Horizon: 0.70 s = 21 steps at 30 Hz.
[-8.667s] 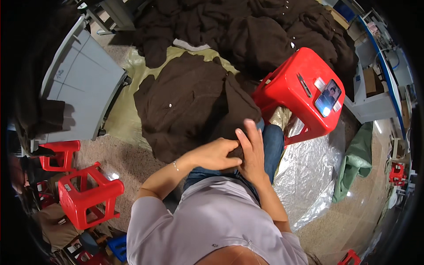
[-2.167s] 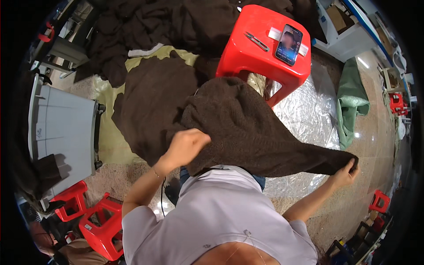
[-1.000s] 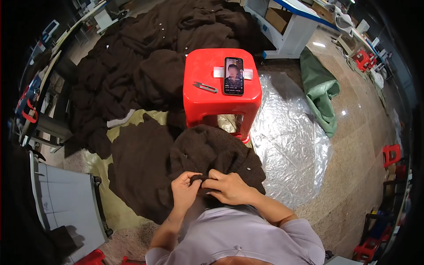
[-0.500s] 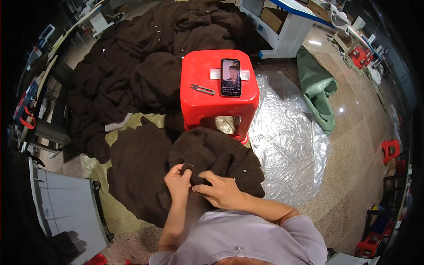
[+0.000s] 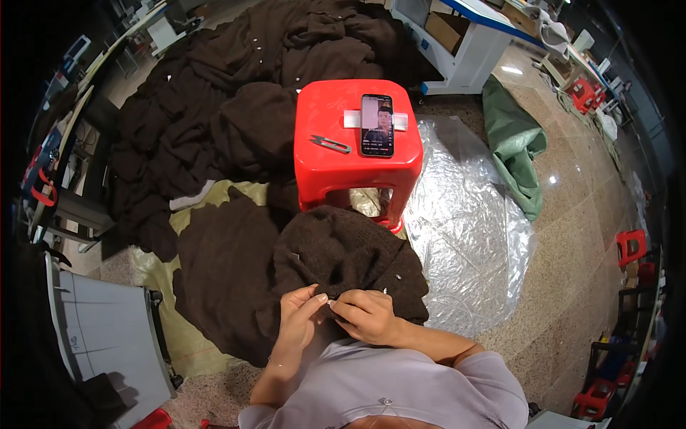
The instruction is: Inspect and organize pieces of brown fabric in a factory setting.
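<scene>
A dark brown knitted cloth (image 5: 336, 247) lies bunched in front of me, with a few small white bits on it. My left hand (image 5: 300, 314) pinches its near edge between thumb and fingers. Close beside it, my right hand (image 5: 368, 317) is closed at the same edge, fingers curled and fingertips almost meeting the left ones. A tiny whitish piece (image 5: 329, 302) shows between the fingertips; its kind is too small to make out. The cloth under my palms is hidden.
Ahead stands a red plastic stool (image 5: 318, 107) bearing thread snips (image 5: 330, 144) and a lit phone (image 5: 376, 129). Brown cloth (image 5: 193, 129) is heaped behind and left. Clear plastic sheeting (image 5: 464, 236) and a green sack (image 5: 514, 143) lie right; a grey-white bin (image 5: 107, 336) stands left.
My right hand has closed and come in against the left, its fingers no longer spread. The left hand has shifted slightly right and down, and the whitish piece now shows between the fingertips.
</scene>
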### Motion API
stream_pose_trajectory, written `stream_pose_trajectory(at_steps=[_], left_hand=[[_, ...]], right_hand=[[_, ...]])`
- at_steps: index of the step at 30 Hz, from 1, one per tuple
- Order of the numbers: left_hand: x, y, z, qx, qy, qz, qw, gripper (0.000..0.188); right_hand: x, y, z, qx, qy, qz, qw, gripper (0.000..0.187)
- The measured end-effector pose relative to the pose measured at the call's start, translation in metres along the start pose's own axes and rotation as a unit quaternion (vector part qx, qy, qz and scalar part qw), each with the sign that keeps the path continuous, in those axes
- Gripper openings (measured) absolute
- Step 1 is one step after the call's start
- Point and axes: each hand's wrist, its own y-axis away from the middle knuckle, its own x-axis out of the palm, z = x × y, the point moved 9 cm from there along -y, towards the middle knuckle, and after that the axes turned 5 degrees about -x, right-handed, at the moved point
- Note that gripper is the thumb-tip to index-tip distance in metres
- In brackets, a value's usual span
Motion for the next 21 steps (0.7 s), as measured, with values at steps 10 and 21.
stream_pose_trajectory(at_steps=[10, 21], left_hand=[[-0.001, 0.006, -0.007, 0.065, -0.028, -0.011, 0.997, 0.011], [-0.004, 0.001, 0.006, -0.001, 0.088, -0.007, 0.996, 0.008]], right_hand=[[-0.002, -0.004, 0.005, -0.022, 0.052, 0.003, 0.998, 0.034], [0.003, 0.004, 0.002, -0.002, 0.007, 0.003, 1.000, 0.038]])
